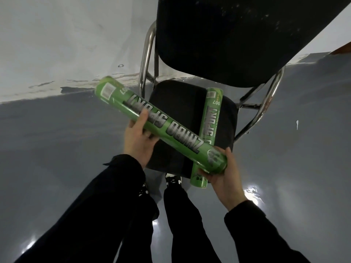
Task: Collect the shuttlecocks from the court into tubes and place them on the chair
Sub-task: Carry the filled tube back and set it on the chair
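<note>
Tube [161,128], green, lettered "ZHIBO SPORT", crosses above the chair [178,103]; our left hand [137,138] grips its middle, our right hand [223,179] its end. A second tube [208,126], marked "007", lies on the seat beneath.

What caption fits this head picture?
Both hands, left and right, hold a green tube over another tube on the chair.

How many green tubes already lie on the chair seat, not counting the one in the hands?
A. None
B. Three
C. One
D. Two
C: one green tube lies on the chair seat, while both hands hold a second tube above it.
</note>
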The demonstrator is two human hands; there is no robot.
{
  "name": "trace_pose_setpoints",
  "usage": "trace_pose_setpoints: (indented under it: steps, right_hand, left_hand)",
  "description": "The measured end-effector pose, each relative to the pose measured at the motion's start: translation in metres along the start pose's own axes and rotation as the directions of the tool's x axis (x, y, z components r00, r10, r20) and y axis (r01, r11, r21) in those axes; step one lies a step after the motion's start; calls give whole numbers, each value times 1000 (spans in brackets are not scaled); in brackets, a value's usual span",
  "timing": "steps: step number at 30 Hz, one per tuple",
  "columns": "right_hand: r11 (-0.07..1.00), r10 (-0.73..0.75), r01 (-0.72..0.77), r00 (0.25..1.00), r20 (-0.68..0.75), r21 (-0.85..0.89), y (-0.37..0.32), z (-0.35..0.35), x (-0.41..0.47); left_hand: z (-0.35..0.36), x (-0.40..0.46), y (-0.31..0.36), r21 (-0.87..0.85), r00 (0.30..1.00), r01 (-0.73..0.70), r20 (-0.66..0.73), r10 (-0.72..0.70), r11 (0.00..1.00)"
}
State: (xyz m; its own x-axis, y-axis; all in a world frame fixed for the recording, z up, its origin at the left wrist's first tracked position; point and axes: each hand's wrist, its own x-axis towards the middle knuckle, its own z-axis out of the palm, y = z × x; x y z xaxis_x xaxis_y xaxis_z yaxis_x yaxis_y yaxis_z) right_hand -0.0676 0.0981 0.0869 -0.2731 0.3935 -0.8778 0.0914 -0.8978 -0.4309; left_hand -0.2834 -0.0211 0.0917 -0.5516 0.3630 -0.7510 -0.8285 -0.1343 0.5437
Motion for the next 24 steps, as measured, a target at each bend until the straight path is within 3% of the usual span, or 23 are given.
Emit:
trace_pose_setpoints:
  steps: [3,5,7,8,10,11,14,17,20,24]
  right_hand:
    - [993,51,-54,998,31,109,3,-4,-4]
    - [996,41,-43,999,24,76,3,-12,-4]
    - [996,-2,8,998,69,-84,-3,-19,-2]
    - [964,-34,64,992,120,-257,-10,-22,-2]
    - [763,6,167,964,265,-625,-22,-23,-2]
    - [657,71,187,949,307,-731,-26,-21,-3]
    - [486,84,226,950,302,-845,-18,-10,2]
    - [612,36,186,964,262,-769,8,1,10]
    - [720,35,107,981,190,-686,35,10,28]
    - [695,20,43,997,79,-718,58,24,47]
  left_hand:
    - [10,7,-13,-46,998,25,-49,-27,999]
    - [9,11,-15,-36,998,41,-50,-42,999]
    - [9,12,-16,-8,998,55,-40,-55,998]
    - [10,13,-17,15,998,57,-38,-57,998]
    - [17,12,-18,70,998,55,-20,-54,996]
    - [22,13,-21,104,999,51,-3,-51,993]
    - [36,12,-36,207,997,56,33,-64,977]
    - [38,11,-53,434,995,50,55,-82,899]
    - [24,10,-71,766,987,7,98,-128,643]
    - [-3,19,-97,865,960,-34,167,-223,500]
